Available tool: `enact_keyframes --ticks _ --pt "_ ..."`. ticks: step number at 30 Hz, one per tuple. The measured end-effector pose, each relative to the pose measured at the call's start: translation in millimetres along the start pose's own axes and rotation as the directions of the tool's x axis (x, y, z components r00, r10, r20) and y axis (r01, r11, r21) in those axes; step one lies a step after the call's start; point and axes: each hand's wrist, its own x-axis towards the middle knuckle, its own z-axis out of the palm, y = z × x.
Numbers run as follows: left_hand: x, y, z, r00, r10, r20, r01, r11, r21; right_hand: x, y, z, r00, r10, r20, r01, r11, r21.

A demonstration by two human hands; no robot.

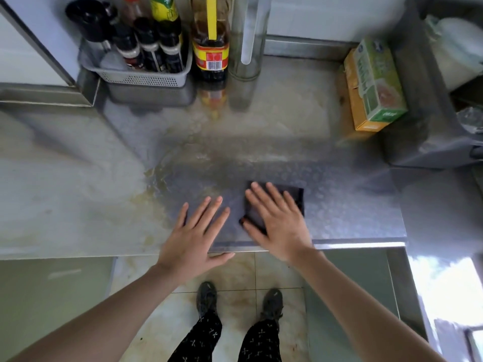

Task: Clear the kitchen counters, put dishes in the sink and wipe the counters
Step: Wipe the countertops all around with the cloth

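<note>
We see the right hand (277, 220) flat, fingers spread, pressing a dark cloth (295, 197) onto the steel worktop (352, 205) near edge; cloth mostly hidden beneath. Left hand (193, 236) flat, open, empty, just left.

I look down on a steel counter (339, 199) with a dimpled pattern; its surface is wet and streaked. Behind it I see a white wall (308, 14). The floor (243, 273) has pale glossy tiles with brownish stains. Greenish cabinet doors (52, 296) stand below the counter on both sides. At the lower right, bright daylight reflects on a shiny steel surface (441, 283).
</note>
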Motion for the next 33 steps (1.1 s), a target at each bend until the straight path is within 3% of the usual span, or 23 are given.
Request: enact_keyframes --ticks 2,4,6,8,10,12,14,17,19,21,23,25,27,29,33 --pt "-0.4 -0.3 1.3 1.000 0.002 -0.005 -0.002 1.000 0.003 15.9 26.0 -7.0 0.970 0.243 -0.011 -0.243 0.969 0.038" --pt "-0.1 -0.3 1.6 1.000 0.003 0.003 -0.003 1.000 0.008 32.1 33.8 -12.0 0.852 0.523 -0.013 -0.518 0.848 0.115" --pt "0.6 -0.2 1.5 1.000 0.001 0.005 -0.001 1.000 0.003 41.2 13.9 -8.4 0.776 0.631 -0.013 -0.621 0.767 0.160" --pt "0.7 0.0 0.8 1.000 0.001 0.012 -0.001 1.000 -0.005 37.6 -18.7 -2.7 0.852 0.522 -0.034 -0.511 0.844 0.161" --pt "0.4 0.1 -0.3 1.000 -0.001 0.031 0.002 1.000 -0.012 25.4 -39.2 3.3 0.956 0.291 -0.036 -0.286 0.952 0.105" --pt "0.0 -0.3 -1.3 0.999 -0.003 0.044 0.005 1.000 -0.029 18.1 -31.9 3.0 0.992 0.121 -0.045 -0.119 0.992 0.051" --pt "0.1 -1.9 -1.9 1.000 -0.016 0.020 0.018 0.996 -0.087 18.7 -5.7 -1.4 0.997 0.064 -0.041 -0.064 0.998 0.018" --pt "8.3 0.5 -6.8 0.995 -0.085 -0.055 0.073 0.980 -0.187 31.4 43.5 -9.6 0.972 0.228 -0.058 -0.226 0.973 0.043" --pt "30.8 7.1 -12.6 0.978 -0.184 -0.100 0.161 0.965 -0.208 49.4 66.3 -14.9 0.904 0.422 -0.074 -0.414 0.905 0.102" --pt "66.7 15.7 -18.0 0.949 -0.289 -0.126 0.260 0.943 -0.207 65.8 69.5 -16.8 0.853 0.518 -0.060 -0.506 0.850 0.149" --pt "107.2 22.0 -19.9 0.929 -0.349 -0.127 0.322 0.927 -0.190 68.8 69.0 -15.3 0.897 0.436 -0.070 -0.425 0.895 0.134" --pt "138.6 24.0 -18.0 0.916 -0.391 -0.089 0.373 0.913 -0.165 63.1 82.7 -15.3 0.973 0.216 -0.084 -0.212 0.975 0.062" --pt "154.4 23.2 -14.0 0.906 -0.421 -0.050 0.411 0.900 -0.144 69.4 112.1 -18.1 0.990 0.114 -0.088 -0.113 0.994 0.013" --pt "157.4 23.4 -10.9 0.903 -0.428 -0.044 0.420 0.899 -0.124 89.5 137.7 -22.3 0.971 0.214 -0.105 -0.212 0.977 0.034" --pt "157.5 22.0 -8.2 0.901 -0.429 -0.065 0.422 0.901 -0.102 127.2 133.3 -25.1 0.851 0.494 -0.179 -0.471 0.868 0.157"
